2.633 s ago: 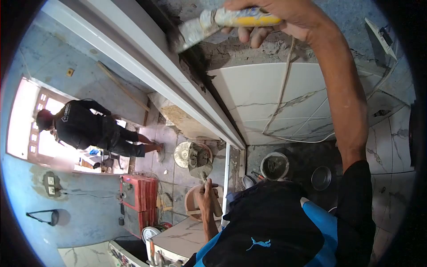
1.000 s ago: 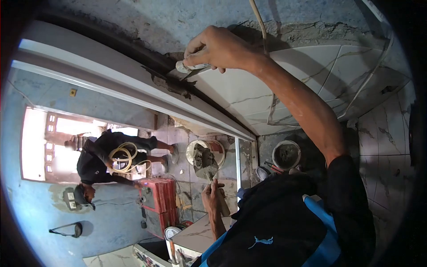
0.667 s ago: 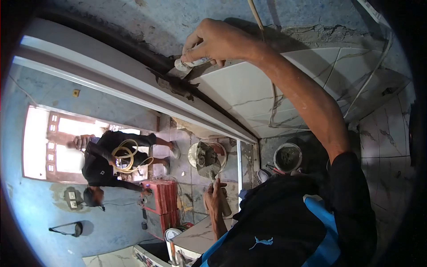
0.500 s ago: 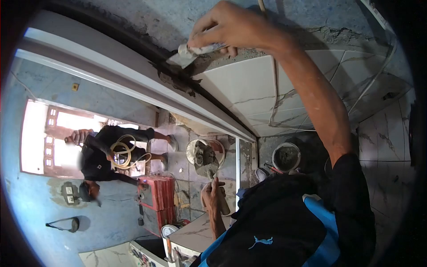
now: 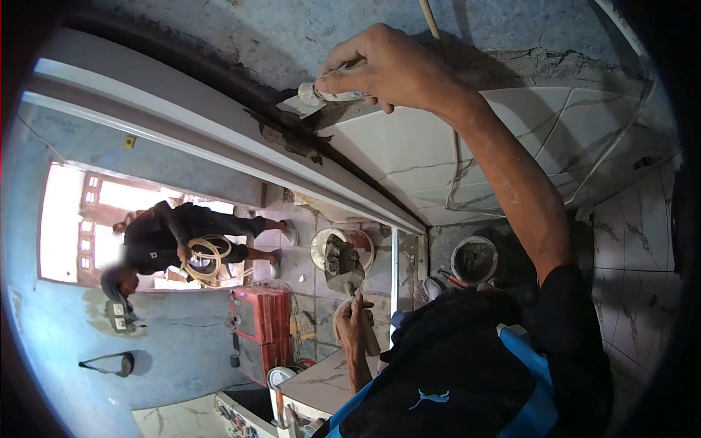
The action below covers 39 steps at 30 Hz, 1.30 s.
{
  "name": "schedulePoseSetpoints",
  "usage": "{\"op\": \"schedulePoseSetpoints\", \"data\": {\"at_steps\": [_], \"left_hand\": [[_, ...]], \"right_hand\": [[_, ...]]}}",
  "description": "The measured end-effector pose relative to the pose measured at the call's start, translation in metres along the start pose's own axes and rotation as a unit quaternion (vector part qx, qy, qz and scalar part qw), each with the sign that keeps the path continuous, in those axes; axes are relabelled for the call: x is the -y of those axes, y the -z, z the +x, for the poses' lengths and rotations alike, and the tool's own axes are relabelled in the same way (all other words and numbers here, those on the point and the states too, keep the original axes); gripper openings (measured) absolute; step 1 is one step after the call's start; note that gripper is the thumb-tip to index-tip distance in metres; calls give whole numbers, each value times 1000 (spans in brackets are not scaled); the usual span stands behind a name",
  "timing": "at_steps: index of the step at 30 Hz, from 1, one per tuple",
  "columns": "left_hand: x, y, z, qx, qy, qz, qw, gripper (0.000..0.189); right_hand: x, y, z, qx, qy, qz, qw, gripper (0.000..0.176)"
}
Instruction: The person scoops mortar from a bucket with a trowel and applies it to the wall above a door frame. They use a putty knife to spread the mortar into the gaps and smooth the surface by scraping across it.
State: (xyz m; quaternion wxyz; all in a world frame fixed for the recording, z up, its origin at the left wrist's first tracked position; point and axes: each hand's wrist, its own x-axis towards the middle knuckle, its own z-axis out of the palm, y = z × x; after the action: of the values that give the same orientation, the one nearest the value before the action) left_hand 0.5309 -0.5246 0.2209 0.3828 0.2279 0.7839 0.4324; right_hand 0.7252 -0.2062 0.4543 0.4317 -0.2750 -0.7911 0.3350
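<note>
My right hand (image 5: 387,69) grips the pale handle of a putty knife (image 5: 301,106). Its blade lies against the dark gap between the white frame (image 5: 182,120) and the wall, where grey mortar (image 5: 292,142) is smeared unevenly. Lower down, my left hand (image 5: 355,323) is closed around the handle of a trowel (image 5: 352,283), whose blade carries a heap of grey mortar (image 5: 339,257). Behind the trowel, partly covered by it, stands a pale bucket (image 5: 321,244).
A bucket of grey mix (image 5: 475,260) stands near my feet. White marbled tiles (image 5: 416,153) line the wall, with a loose cable (image 5: 454,171) across them. Beyond the frame, a person in dark clothes (image 5: 182,230) holds a coiled hose (image 5: 209,260) near red boxes (image 5: 261,315).
The putty knife and my right hand have shifted slightly down in view, still at the gap. The other person has straightened up and moved the hand away from the red boxes.
</note>
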Motion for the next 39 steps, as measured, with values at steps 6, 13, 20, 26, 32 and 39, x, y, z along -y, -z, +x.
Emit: {"op": "schedulePoseSetpoints", "data": {"at_steps": [6, 13, 20, 26, 32, 39], "left_hand": [[-6, -3, -4, -15, 0, 12, 1000, 41], [-7, 0, -6, -13, 7, 33, 999, 49], [-7, 1, -8, -3, -3, 20, 1000, 49], [-2, 2, -5, -13, -3, 16, 1000, 47], [-16, 2, -20, 6, -23, -20, 1000, 40], [-21, 3, -30, 56, -11, 5, 998, 35]], "right_hand": [[2, -11, 27, 33, 4, 14, 999, 29], [27, -12, 52, 47, 80, -21, 995, 25], [79, 26, 57, 14, 48, 17, 999, 23], [76, 26, -19, -177, 124, -15, 976, 24], [34, -4, -138, 24, -125, 165, 978, 35], [8, -90, -188, 117, 61, -191, 973, 30]]}}
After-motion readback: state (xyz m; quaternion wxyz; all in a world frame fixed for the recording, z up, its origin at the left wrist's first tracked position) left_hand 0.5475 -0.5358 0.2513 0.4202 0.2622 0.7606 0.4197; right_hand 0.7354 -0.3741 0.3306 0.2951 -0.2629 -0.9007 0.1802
